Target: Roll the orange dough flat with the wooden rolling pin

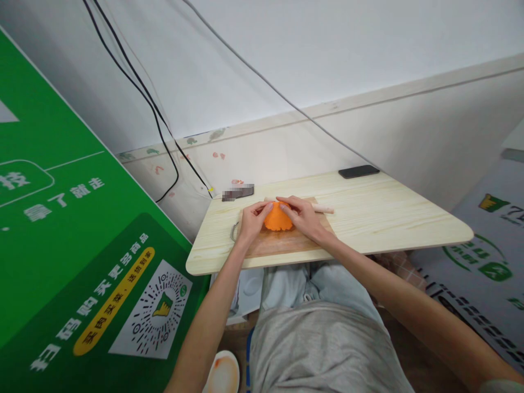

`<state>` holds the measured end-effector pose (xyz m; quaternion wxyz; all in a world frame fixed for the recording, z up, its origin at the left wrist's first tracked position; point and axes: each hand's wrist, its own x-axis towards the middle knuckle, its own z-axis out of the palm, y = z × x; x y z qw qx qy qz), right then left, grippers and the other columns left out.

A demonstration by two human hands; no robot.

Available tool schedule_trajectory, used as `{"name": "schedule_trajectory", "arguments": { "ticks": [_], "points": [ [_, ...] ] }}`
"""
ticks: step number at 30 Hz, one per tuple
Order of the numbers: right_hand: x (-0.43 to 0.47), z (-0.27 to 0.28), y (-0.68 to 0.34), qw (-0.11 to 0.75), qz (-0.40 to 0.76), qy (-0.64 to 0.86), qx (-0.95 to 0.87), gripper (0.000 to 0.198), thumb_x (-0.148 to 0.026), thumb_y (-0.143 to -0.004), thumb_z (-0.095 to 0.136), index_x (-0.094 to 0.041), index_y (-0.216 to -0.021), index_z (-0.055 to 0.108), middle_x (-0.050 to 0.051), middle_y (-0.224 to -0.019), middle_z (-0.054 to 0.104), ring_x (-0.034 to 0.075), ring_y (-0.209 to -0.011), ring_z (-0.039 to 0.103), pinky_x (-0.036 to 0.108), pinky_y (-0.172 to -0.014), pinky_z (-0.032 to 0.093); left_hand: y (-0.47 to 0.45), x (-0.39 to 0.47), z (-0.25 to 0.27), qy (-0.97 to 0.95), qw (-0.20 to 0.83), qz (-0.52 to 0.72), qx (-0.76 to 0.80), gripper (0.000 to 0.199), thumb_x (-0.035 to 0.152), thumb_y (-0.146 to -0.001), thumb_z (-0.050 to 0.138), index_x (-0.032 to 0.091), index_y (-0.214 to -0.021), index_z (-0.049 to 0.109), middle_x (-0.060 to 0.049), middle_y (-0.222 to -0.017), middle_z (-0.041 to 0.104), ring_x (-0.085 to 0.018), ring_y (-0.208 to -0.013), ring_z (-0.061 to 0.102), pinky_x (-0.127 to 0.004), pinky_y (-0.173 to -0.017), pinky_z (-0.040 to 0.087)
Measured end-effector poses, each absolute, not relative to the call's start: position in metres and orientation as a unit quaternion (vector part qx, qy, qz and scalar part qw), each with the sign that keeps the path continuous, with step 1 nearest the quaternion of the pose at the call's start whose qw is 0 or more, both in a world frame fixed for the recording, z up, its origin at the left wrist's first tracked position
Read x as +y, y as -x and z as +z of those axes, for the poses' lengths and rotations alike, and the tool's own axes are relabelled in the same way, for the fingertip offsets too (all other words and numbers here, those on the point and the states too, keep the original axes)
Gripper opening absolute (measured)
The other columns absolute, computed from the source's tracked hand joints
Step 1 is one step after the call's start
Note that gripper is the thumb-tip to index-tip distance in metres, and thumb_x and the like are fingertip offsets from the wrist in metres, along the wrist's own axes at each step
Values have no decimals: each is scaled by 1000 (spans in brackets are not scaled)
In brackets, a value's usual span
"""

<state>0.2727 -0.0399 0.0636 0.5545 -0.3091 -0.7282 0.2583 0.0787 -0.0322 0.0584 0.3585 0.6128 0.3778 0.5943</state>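
A thin, flattened piece of orange dough (279, 217) with an uneven, wavy lower edge is held between my two hands over the wooden cutting board (278, 246). My left hand (254, 219) grips its left upper side, thumb on the near face. On the right upper side, my right hand (305, 215) pinches it in the same way, fingers curled behind. Beyond my hands lies a pale rolling pin (324, 208); its right end shows and my right hand covers much of the rest. The fingertips behind the dough are hidden.
The board's metal handle (233, 232) sticks out at its left. A black phone (358, 172) lies at the back right of the light wood table (393, 218), and a dark, partly blurred device (245, 191) at the back left. A green printed panel (82, 218) borders the left side.
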Motion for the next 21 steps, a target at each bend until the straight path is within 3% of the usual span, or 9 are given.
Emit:
{"name": "schedule_trajectory", "arguments": {
  "ticks": [11, 17, 21],
  "points": [
    [-43, 68, -273, 541, 256, 302, -742, 30, -38, -105, 64, -27, -125, 83, 9, -111, 81, 24, -102, 73, 43, -100, 56, -77, -33, 58, -630, 345, 588, 371, 45, 60, -83, 85, 16, -95, 86, -11, -99, 85, -23, -90, 77, -35, -85, 61],
    [-39, 66, -272, 580, 256, 331, -699, 27, -43, -100, 70, -25, -117, 80, 9, -115, 80, 26, -105, 72, 45, -100, 58, -79, -34, 60, -611, 389, 584, 367, 64, 64, -84, 84, 18, -128, 79, -8, -95, 84, -21, -84, 77, -31, -77, 62],
    [-39, 65, -272, 601, 270, 334, -674, 29, -38, -99, 68, -24, -122, 76, 10, -118, 79, 26, -107, 72, 44, -97, 59, -82, -35, 60, -609, 397, 589, 354, 62, 62, -74, 93, 16, -113, 80, -13, -107, 85, -25, -95, 80, -34, -85, 63]
  ]
}}
